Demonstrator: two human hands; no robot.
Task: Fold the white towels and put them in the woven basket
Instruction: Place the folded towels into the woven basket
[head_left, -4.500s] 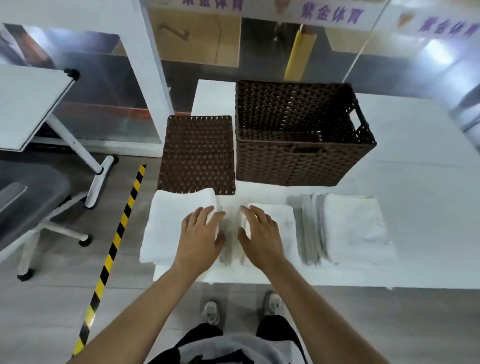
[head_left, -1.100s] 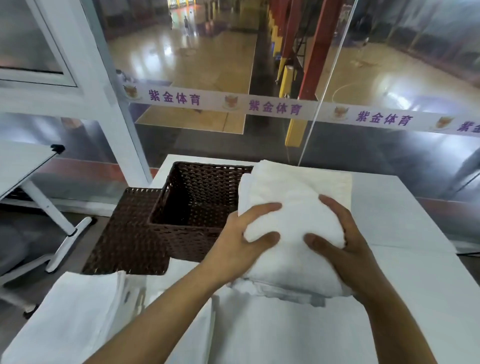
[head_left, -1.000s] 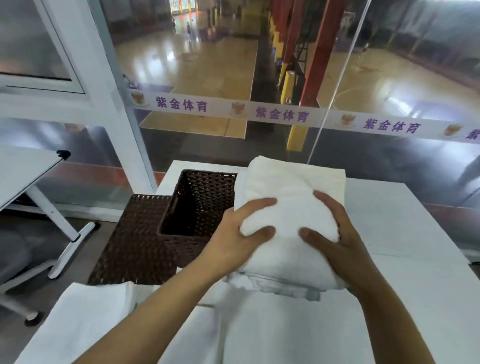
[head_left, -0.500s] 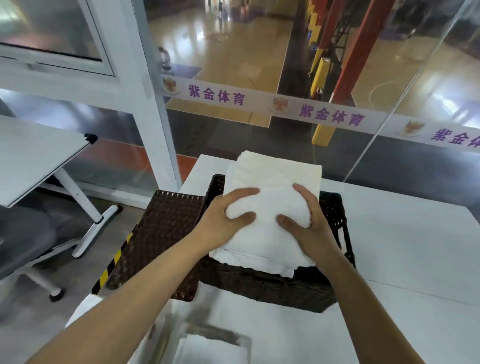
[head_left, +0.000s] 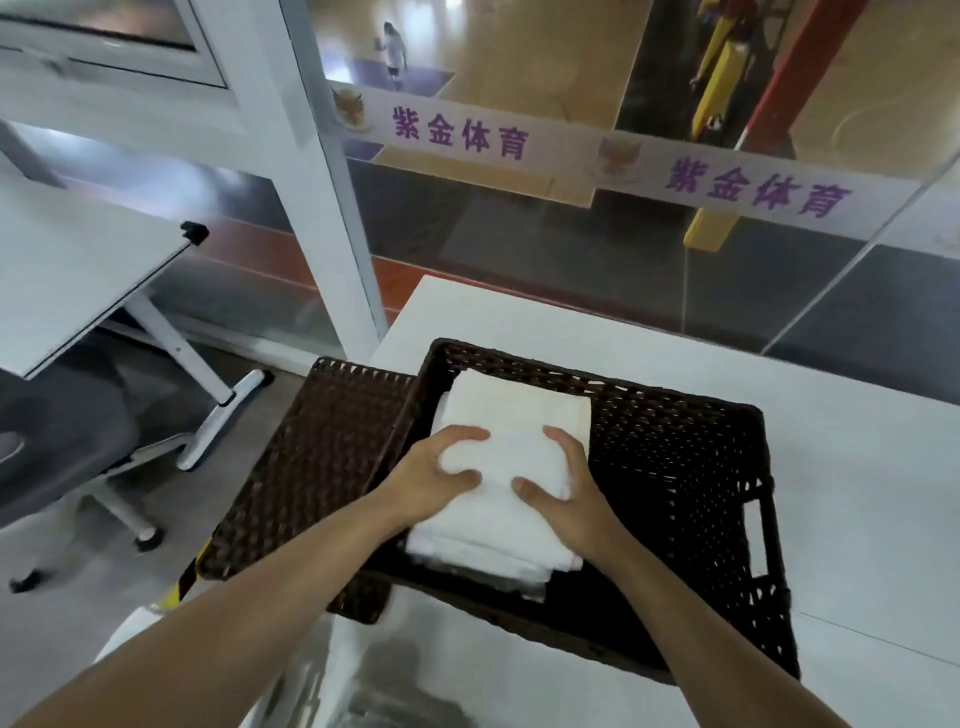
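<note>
Now both hands, the left hand (head_left: 426, 480) and the right hand (head_left: 563, 496), clasp the folded towel stack (head_left: 511, 431) inside the left half of the woven basket (head_left: 691, 431). Best to lower it flat to the bottom, snug against the left wall, then let go evenly so the layers stay square.

Soft, nubby white terry towels (head_left: 511, 467) sit inside a dark brown woven basket (head_left: 691, 467) of coarse, open wicker; its matching flat lid (head_left: 311, 467) lies beside it on a smooth, matt white table (head_left: 857, 493).
</note>
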